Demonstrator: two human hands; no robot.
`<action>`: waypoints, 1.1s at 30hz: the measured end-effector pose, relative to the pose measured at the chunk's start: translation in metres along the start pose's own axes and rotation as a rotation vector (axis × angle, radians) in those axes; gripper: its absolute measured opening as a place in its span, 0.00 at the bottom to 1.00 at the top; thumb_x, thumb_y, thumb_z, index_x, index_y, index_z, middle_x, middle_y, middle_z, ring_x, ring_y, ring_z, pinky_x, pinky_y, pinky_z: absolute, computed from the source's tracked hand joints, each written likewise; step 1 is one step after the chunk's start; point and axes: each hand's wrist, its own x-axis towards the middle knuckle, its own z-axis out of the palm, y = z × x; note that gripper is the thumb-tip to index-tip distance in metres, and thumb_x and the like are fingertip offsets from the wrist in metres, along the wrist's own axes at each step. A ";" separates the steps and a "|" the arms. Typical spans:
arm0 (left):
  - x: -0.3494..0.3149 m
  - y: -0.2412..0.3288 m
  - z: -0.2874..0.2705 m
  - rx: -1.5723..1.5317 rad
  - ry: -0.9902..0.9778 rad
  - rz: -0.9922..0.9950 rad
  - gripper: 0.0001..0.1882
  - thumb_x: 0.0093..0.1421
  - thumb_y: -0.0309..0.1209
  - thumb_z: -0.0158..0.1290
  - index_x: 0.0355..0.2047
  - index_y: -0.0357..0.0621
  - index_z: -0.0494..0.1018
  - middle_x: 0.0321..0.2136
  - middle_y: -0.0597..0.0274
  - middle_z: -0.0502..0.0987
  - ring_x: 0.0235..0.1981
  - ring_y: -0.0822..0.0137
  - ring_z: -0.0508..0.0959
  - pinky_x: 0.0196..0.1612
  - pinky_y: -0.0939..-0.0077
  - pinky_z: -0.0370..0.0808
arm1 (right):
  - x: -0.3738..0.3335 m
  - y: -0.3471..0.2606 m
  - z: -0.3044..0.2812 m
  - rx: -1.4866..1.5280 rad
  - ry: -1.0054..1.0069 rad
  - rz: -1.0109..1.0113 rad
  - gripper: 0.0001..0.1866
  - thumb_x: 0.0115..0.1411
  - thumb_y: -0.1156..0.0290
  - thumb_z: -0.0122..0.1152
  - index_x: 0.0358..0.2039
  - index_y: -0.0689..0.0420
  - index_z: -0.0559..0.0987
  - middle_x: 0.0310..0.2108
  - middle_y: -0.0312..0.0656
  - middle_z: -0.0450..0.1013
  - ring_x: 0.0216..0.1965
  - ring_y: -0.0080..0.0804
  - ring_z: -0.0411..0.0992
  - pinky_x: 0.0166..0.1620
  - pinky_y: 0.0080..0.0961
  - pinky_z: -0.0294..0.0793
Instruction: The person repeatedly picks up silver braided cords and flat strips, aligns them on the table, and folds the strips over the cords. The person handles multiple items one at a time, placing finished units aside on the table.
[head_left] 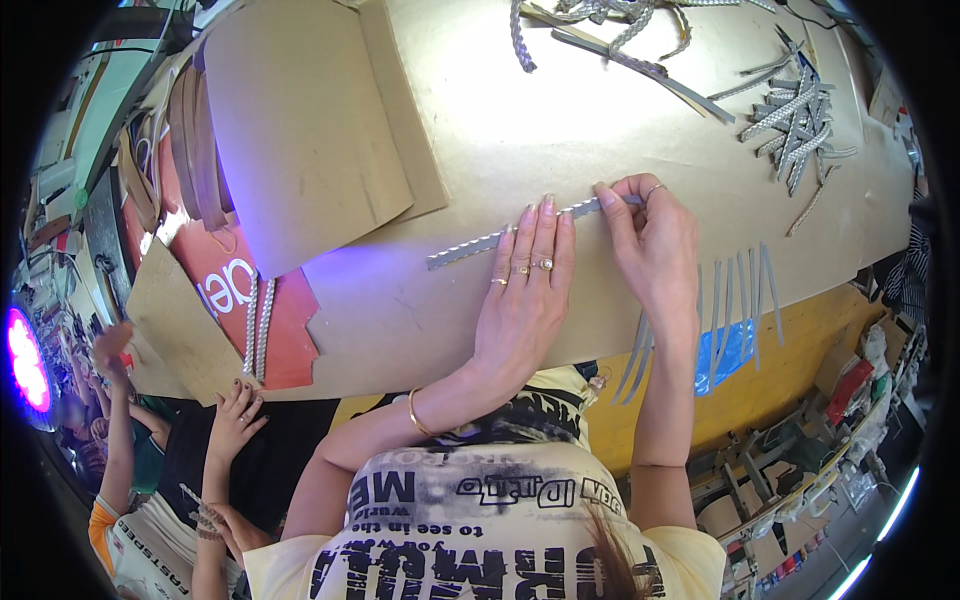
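A thin grey strip with a white braided edge (462,249) lies slantwise on the brown paper-covered table (390,310). My left hand (530,295) rests flat across it, fingers stretched out and pressing it down. At the strip's right end my right hand (655,240) is closed, pinching it between thumb and bent forefinger. The piece of strip inside the right hand's grip is partly hidden. Just below the right wrist, several narrow grey strips (752,290) hang over the table's near edge.
A pile of short braided pieces (797,125) lies at far right, and longer braided cords (640,30) at the top. Cardboard sheets (310,130), brown straps (197,150) and a red sheet (290,340) with two braids cover the left. A co-worker's hand (236,412) touches the near-left edge.
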 end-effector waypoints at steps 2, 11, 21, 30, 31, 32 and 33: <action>0.000 0.000 -0.001 0.002 -0.001 -0.003 0.34 0.61 0.24 0.47 0.67 0.33 0.53 0.67 0.42 0.55 0.69 0.50 0.56 0.69 0.56 0.57 | -0.001 -0.001 -0.001 -0.023 -0.025 0.047 0.11 0.63 0.66 0.61 0.31 0.63 0.78 0.23 0.48 0.76 0.25 0.41 0.75 0.31 0.35 0.71; 0.004 0.005 0.001 -0.159 0.034 -0.045 0.36 0.58 0.22 0.48 0.67 0.32 0.52 0.68 0.41 0.53 0.70 0.48 0.53 0.70 0.50 0.51 | -0.003 -0.001 0.006 -0.062 0.022 0.039 0.11 0.63 0.64 0.61 0.31 0.61 0.79 0.27 0.47 0.77 0.25 0.41 0.76 0.32 0.35 0.73; 0.017 0.013 0.011 -0.073 0.036 0.015 0.36 0.59 0.28 0.48 0.66 0.30 0.53 0.68 0.41 0.53 0.70 0.49 0.53 0.71 0.54 0.51 | -0.004 0.012 -0.005 0.294 0.042 0.100 0.08 0.61 0.72 0.65 0.32 0.65 0.79 0.22 0.36 0.73 0.22 0.17 0.67 0.28 0.16 0.67; 0.019 0.015 0.013 -0.011 0.040 0.006 0.41 0.55 0.28 0.52 0.68 0.31 0.50 0.68 0.42 0.52 0.70 0.45 0.52 0.70 0.52 0.52 | -0.001 0.009 -0.012 0.303 0.034 0.119 0.09 0.62 0.73 0.62 0.31 0.67 0.79 0.20 0.37 0.74 0.20 0.16 0.66 0.26 0.17 0.67; 0.019 0.016 0.013 0.003 0.009 0.006 0.41 0.55 0.29 0.52 0.68 0.31 0.50 0.68 0.42 0.51 0.70 0.45 0.52 0.70 0.52 0.52 | -0.001 0.009 -0.011 0.298 0.034 0.120 0.09 0.62 0.73 0.62 0.30 0.67 0.79 0.20 0.38 0.74 0.20 0.17 0.66 0.26 0.18 0.68; 0.019 0.016 0.012 0.027 0.033 0.009 0.38 0.57 0.29 0.51 0.67 0.32 0.52 0.68 0.41 0.53 0.69 0.45 0.54 0.70 0.52 0.53 | -0.001 0.008 -0.011 0.293 0.036 0.126 0.09 0.62 0.73 0.62 0.30 0.67 0.79 0.19 0.39 0.74 0.20 0.17 0.66 0.26 0.18 0.68; 0.019 0.017 0.011 0.053 0.029 0.011 0.35 0.60 0.29 0.49 0.66 0.32 0.54 0.67 0.40 0.54 0.69 0.45 0.56 0.70 0.53 0.54 | -0.001 0.009 -0.011 0.270 0.040 0.110 0.08 0.62 0.73 0.61 0.31 0.67 0.79 0.20 0.40 0.74 0.20 0.19 0.67 0.26 0.20 0.69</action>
